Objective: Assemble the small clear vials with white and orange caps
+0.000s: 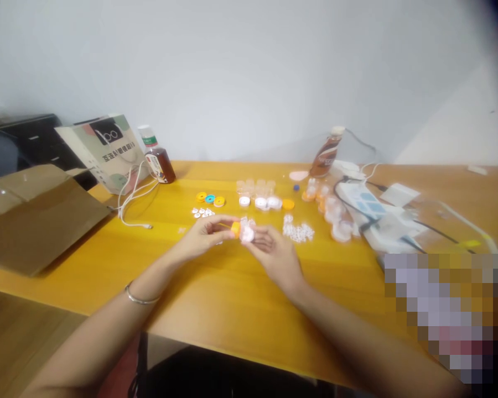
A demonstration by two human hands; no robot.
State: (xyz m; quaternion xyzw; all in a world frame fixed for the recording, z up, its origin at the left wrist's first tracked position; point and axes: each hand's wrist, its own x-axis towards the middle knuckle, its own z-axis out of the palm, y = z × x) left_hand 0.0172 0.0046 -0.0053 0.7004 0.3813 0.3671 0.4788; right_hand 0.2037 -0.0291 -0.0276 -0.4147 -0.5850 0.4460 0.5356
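My left hand [197, 239] is closed, with thumb and fingers pinching an orange cap [235, 230]. Against it, my right hand [280, 260] grips a clear plastic piece with a white end [247, 232]; the two pieces meet or nearly meet, blurred. Just beyond my hands is a row of round caps: yellow and blue ones [209, 199], white ones [268, 203] and an orange one [288, 204]. Small white parts [202, 212] lie past my left hand, and a pile of small white pieces [299, 232] is beyond my right. Clear plastic cups [255, 188] stand behind the caps.
Clear-and-orange pieces [330, 210] line the right, beside a power strip [367, 207] with cables. A brown bottle [327, 153] and a dark bottle [161, 163] stand at the back. A cardboard bag [37, 215], printed box [103, 149] and white cable [128, 207] occupy the left.
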